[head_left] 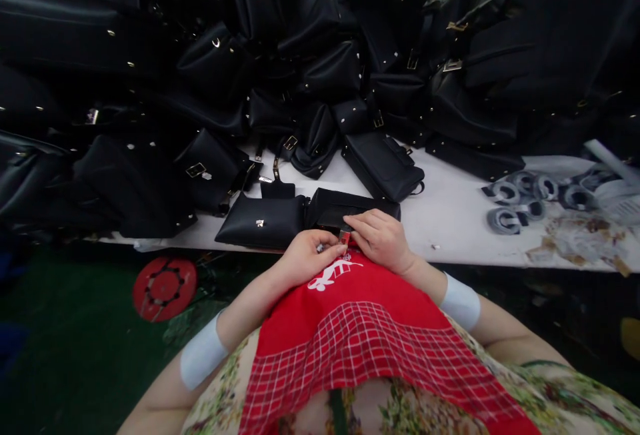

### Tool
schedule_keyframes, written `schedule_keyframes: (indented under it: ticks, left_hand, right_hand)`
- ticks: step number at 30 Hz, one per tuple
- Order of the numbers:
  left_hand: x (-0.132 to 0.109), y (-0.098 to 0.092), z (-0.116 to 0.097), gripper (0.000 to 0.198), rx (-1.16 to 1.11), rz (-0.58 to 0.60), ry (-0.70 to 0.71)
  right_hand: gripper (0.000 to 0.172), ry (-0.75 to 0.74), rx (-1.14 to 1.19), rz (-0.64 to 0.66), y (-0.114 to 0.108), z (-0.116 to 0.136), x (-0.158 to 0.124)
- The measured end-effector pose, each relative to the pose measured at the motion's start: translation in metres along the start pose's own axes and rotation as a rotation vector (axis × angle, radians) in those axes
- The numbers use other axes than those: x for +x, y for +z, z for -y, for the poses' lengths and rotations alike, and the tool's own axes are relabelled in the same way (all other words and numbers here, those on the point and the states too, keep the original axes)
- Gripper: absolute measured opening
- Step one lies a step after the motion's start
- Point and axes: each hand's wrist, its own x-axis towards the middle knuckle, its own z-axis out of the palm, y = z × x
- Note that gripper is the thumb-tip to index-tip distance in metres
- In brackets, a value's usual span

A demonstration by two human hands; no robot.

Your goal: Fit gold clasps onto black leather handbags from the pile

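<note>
A black leather bag point(350, 207) lies at the near edge of the white table point(450, 222), just in front of my red apron. My right hand point(383, 238) rests on the bag's near edge, fingers curled, pinching a small metal fitting point(344, 235) on it. My left hand point(305, 256) is closed beside it, fingertips pressed to the same fitting, with a small pale piece under the fingers. A second flat black bag point(263, 222) with a small metal emblem lies directly to the left of the first.
A large heap of black bags point(310, 55) with metal buckles fills the back of the table. Several grey tape rolls point(520, 198) and paper scraps lie at the right. A red round stool point(165, 287) stands on the dark floor at lower left.
</note>
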Motion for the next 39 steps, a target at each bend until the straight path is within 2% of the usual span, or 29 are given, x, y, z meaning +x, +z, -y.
schedule_keyframes:
  ticks: [5,7,10,20,25,30,32,35,36,39]
  left_hand:
    - [-0.012,-0.003,-0.018,0.024,0.283,-0.287,0.154]
    - [-0.015,-0.008,-0.023,0.019,0.339,-0.317,0.23]
    - [-0.014,-0.016,-0.027,0.014,0.373,-0.247,0.273]
    - [0.003,-0.03,-0.023,0.013,0.26,-0.04,0.145]
    - [0.001,-0.028,-0.024,0.012,0.356,-0.055,0.207]
    - [-0.012,-0.019,-0.025,0.015,0.412,-0.08,0.235]
    - [-0.016,-0.015,-0.023,0.016,0.379,-0.123,0.18]
    - [-0.02,-0.01,-0.021,0.022,0.316,-0.196,0.0]
    - [-0.019,-0.009,-0.021,0.025,0.276,-0.171,-0.039]
    - [-0.017,-0.006,-0.022,0.027,0.114,0.012,-0.052]
  right_hand:
    - [0.028,-0.056,-0.012,0.024,-0.007,0.006,0.007]
    - [0.029,-0.066,-0.007,0.049,-0.008,0.008,0.01]
    - [0.032,-0.074,-0.002,0.098,-0.007,0.011,0.013]
    - [0.033,-0.133,-0.068,0.141,-0.004,0.013,0.014]
    - [0.032,-0.139,-0.088,0.12,-0.002,0.013,0.012]
    - [0.03,-0.095,-0.08,0.092,-0.003,0.013,0.011]
    - [0.028,-0.097,-0.091,0.06,-0.003,0.013,0.01]
    - [0.028,-0.09,-0.084,0.029,-0.003,0.013,0.008]
    - [0.028,-0.082,-0.072,0.023,-0.003,0.014,0.008]
    - [0.026,-0.056,-0.011,-0.006,-0.001,0.013,0.008]
